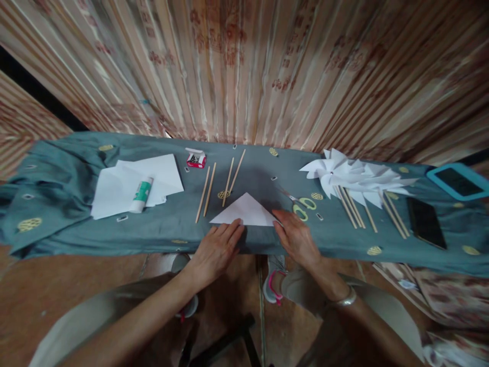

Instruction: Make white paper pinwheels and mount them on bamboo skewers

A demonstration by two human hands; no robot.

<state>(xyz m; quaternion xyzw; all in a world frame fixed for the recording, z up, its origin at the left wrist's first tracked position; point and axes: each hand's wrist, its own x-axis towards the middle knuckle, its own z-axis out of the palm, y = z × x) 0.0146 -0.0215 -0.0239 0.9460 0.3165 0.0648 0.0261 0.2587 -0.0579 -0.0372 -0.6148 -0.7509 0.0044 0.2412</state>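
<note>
A white sheet of paper, folded into a triangle, lies on the cloth-covered table with its point facing away from me. My left hand holds the middle of its long near edge, fingers close together and fingertips on the paper. At the right corner, my right hand grips the paper between thumb and fingers. Just beyond that hand lie scissors with yellow-green handles. Several thin wooden sticks rest to the left of the triangle's tip.
On the left, a glue stick lies on white paper sheets. A small red box stands open at the back. Paper pinwheels on sticks, a dark phone and a blue-framed device lie right. A curtain hangs behind.
</note>
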